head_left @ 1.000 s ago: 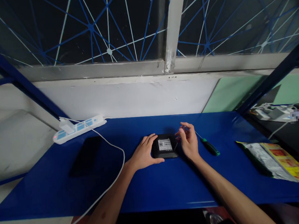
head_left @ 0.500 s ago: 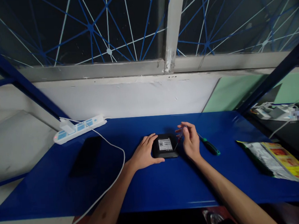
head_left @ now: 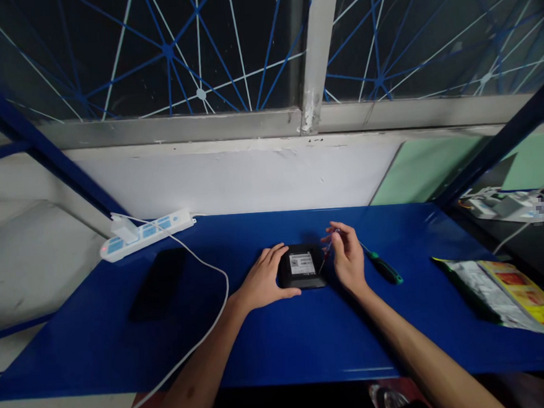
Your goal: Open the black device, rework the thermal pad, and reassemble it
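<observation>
A black, flat device (head_left: 303, 281) with a white label on its top lies on the blue table. My left hand (head_left: 264, 278) is wrapped round the device's left side, fingertips at its far edge and thumb at its near edge. My right hand (head_left: 347, 258) holds a thin screwdriver (head_left: 324, 261) in a pinch, its tip at the device's right side. Just right of that hand, a second screwdriver (head_left: 384, 267) with a green and black handle rests on the table, its shaft partly behind the fingers.
On the blue table (head_left: 282, 346) a white power strip (head_left: 150, 232) sits at the back left, its cable (head_left: 215, 320) crossing my left forearm. Nearby is a dark flat object (head_left: 158, 283). A yellow and silver packet (head_left: 516, 296) lies at the right.
Everything in view has shifted very slightly to the right. Both hands keep the same pose at the device.
</observation>
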A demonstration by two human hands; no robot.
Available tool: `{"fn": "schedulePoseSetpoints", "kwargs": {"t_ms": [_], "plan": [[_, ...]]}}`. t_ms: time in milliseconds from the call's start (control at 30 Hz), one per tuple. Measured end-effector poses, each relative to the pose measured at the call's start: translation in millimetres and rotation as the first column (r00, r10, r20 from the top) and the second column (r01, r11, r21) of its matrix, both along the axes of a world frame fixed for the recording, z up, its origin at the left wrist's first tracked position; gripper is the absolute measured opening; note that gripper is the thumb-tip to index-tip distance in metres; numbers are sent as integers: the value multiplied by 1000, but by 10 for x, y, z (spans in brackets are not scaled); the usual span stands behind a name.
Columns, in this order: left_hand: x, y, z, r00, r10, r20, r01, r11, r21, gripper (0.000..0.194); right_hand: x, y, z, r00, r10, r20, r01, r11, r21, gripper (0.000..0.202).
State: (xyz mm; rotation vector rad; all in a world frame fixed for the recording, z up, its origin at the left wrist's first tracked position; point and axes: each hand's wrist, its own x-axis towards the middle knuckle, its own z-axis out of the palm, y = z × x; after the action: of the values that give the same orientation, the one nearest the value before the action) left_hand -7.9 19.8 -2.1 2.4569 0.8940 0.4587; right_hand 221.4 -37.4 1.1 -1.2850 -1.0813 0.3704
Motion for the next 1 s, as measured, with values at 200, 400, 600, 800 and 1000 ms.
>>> {"fn": "schedulePoseSetpoints", "kwargs": {"t_ms": [200,400,600,800,1000], "plan": [[22,-18,-2,1000,7,4,-7,1000,3,102,14,62,36,995,-54,78,56,998,-13,32],[52,-34,-15,1000,7,10,-7,1000,21,103,-276,253,141,996,29,-81,-27,999,23,32],[55,-42,11,1000,12,9,-12,1000,29,102,-462,318,115,996,37,-81,-36,999,23,30],[57,-44,15,1000,10,-8,-10,1000,23,103,-440,278,49,998,21,-53,-22,1000,-12,32],[53,-45,5,1000,9,-11,-9,1000,19,104,-437,246,19,999,17,-51,-17,1000,-6,32]]}}
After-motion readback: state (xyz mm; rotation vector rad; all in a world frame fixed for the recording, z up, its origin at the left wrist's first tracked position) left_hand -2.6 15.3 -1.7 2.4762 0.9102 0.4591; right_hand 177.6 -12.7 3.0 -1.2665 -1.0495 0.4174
